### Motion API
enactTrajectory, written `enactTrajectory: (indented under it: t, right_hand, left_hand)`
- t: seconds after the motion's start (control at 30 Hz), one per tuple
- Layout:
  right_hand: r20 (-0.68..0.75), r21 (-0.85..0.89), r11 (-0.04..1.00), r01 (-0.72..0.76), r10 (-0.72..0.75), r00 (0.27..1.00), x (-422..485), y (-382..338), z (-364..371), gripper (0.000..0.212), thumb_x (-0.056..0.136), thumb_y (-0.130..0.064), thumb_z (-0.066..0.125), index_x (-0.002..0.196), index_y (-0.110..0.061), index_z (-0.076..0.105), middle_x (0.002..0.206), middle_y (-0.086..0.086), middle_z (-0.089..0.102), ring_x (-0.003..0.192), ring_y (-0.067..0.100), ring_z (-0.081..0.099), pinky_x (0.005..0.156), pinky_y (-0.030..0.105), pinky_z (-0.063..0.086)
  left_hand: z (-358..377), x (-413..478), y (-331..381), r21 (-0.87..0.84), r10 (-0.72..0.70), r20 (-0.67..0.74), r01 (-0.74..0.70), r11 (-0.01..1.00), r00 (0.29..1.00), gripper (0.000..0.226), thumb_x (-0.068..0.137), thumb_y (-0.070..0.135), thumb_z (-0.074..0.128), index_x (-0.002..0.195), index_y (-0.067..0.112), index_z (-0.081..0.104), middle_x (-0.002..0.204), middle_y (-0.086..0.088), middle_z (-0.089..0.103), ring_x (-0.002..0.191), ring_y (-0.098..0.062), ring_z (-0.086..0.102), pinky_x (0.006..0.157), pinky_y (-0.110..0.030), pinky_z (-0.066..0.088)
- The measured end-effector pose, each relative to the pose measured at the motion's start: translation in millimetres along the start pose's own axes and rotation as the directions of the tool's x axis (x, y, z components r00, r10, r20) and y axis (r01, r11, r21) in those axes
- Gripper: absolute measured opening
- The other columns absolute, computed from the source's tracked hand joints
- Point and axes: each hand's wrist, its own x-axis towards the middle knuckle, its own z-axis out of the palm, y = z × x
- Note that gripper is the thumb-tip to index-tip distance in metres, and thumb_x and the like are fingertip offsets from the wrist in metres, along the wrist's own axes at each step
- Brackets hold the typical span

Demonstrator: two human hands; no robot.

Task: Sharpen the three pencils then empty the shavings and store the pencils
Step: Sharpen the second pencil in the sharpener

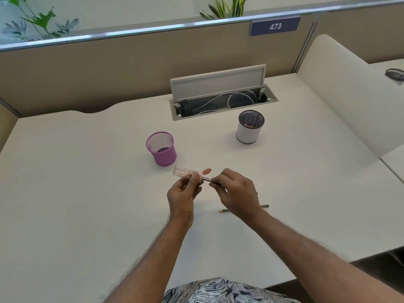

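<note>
Clear plastic sharpener (185, 172) with a pink cap was pinched in the left hand (182, 193) — the right hand (236, 191) gripped a pencil (206, 179) pushed into it, hands close together above the counter (87, 193). Second pencil (223, 210) lay under the right wrist — pink mesh cup (161, 148) just beyond.

place: open-plan office | my white bench (87, 171) walled by beige partitions (109, 68) | seat number plate 473 (275, 26) | cable hatch (223, 101) open, far side | plants (41, 22) beyond
</note>
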Motion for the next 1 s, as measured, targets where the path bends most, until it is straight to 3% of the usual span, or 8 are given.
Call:
enactTrajectory:
  t: [0.13,0.33,0.43,0.6,0.7,0.8,0.87,1.0]
  right_hand:
    - [0.009,0.067,0.998,-0.001,0.0,1.0,0.9,1.2,3.7,0.009,0.081,-0.008,0.075,0.077,-0.003,0.068,0.067,0.007,0.055,0.051,0.028,0.05,0.042,0.034,0.043]
    - [0.147,0.348,0.9,-0.262,0.224,0.963,6.8,5.7,5.2,0.012,0.076,-0.007,0.078,0.07,-0.006,0.068,0.062,0.004,0.059,0.055,0.016,0.051,0.053,0.03,0.042]
    - [0.409,0.538,0.627,-0.563,0.39,0.825,11.5,9.1,-0.2,0.014,0.078,-0.01,0.077,0.066,-0.012,0.069,0.059,0.006,0.063,0.045,0.011,0.046,0.047,0.023,0.038]
    - [0.741,0.558,0.183,-0.809,0.329,0.585,14.8,18.8,-13.0,0.013,0.085,-0.008,0.071,0.073,-0.006,0.068,0.067,0.015,0.065,0.039,0.014,0.044,0.037,0.019,0.03]
    - [0.831,0.491,0.053,-0.87,0.27,0.486,15.7,19.9,-14.4,0.017,0.089,-0.007,0.065,0.072,-0.007,0.067,0.068,0.013,0.063,0.04,0.011,0.042,0.036,0.018,0.03]
    - [0.825,0.513,0.033,-0.858,0.258,0.503,14.7,18.0,-12.6,0.018,0.089,-0.007,0.065,0.071,-0.006,0.067,0.066,0.01,0.062,0.041,0.011,0.041,0.037,0.018,0.029]
    - [0.781,0.553,0.101,-0.827,0.285,0.556,13.9,15.1,-10.7,0.009,0.082,-0.003,0.072,0.076,-0.001,0.066,0.061,0.008,0.059,0.042,0.012,0.042,0.039,0.02,0.029]
    - [0.582,0.514,0.494,-0.701,0.4,0.708,12.3,8.0,-3.6,0.019,0.072,-0.004,0.08,0.08,-0.008,0.064,0.055,0.002,0.061,0.045,0.016,0.054,0.042,0.025,0.042]
  left_hand:
    - [2.9,0.8,-3.3,-0.057,-0.027,-0.033,0.025,0.998,0.999,0.012,0.088,0.022,0.069,0.087,0.015,0.079,0.092,-0.002,0.077,0.093,-0.016,0.071,0.073,-0.022,0.056]
    - [4.0,1.4,-0.4,-0.055,-0.022,0.018,0.023,0.998,1.0,0.011,0.091,0.019,0.066,0.089,0.015,0.077,0.089,-0.003,0.076,0.092,-0.016,0.069,0.08,-0.026,0.054]
    - [2.2,2.5,2.7,-0.039,-0.031,0.088,0.035,0.999,0.996,0.015,0.095,0.012,0.061,0.093,0.016,0.076,0.093,-0.003,0.075,0.093,-0.014,0.068,0.083,-0.028,0.053]
    - [-1.1,4.4,5.2,-0.032,-0.062,0.195,0.069,0.997,0.979,0.017,0.094,0.008,0.059,0.099,0.014,0.074,0.09,0.001,0.075,0.09,-0.011,0.068,0.082,-0.024,0.054]
    - [-2.2,6.5,4.5,-0.042,-0.075,0.217,0.086,0.995,0.973,0.017,0.088,0.014,0.063,0.101,0.013,0.073,0.092,0.0,0.075,0.09,-0.011,0.068,0.08,-0.023,0.054]
    - [-2.6,6.2,2.4,-0.006,-0.049,0.19,0.051,0.999,0.981,0.018,0.084,0.022,0.068,0.098,0.014,0.076,0.092,0.001,0.076,0.088,-0.01,0.066,0.081,-0.024,0.052]
    - [-2.1,5.2,2.6,0.039,-0.009,0.187,0.002,0.999,0.982,0.022,0.081,0.032,0.07,0.095,0.016,0.077,0.098,-0.002,0.077,0.088,-0.01,0.064,0.081,-0.024,0.051]
    - [-0.5,4.6,-0.2,0.072,0.01,0.137,-0.02,0.997,0.991,0.018,0.091,0.03,0.066,0.098,0.014,0.071,0.107,-0.009,0.077,0.096,-0.012,0.064,0.086,-0.029,0.046]
